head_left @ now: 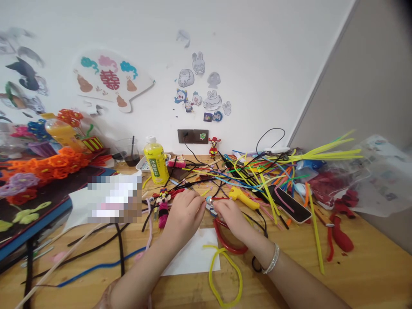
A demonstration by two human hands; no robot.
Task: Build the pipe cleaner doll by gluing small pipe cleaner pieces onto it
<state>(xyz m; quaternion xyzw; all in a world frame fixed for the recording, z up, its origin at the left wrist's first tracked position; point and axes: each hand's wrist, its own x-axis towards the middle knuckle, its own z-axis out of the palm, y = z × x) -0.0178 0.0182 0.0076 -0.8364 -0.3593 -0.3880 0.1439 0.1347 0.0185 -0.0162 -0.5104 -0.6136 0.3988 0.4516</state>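
Note:
Both hands meet near the middle of the table, fingertips almost touching. My left hand (188,211) has its fingers bent together, with a small pale blue and white piece (209,200) at their tips. My right hand (229,213) is pinched at the other side of that piece, and a thin red strip shows just above its fingers. What each hand grips is too small to name. Beneath them lie a white sheet (196,257) and red-handled scissors (230,246). A yellow glue gun (244,198) rests beyond my right hand, and a small figure (163,206) lies left of my left hand.
A yellow drink bottle (156,161) stands behind my left hand. Colourful pipe cleaners (257,171) and a phone (291,205) crowd the right. A yellow loop (240,279) lies in front. Orange flowers (58,165) and a blurred paper (77,206) are at left.

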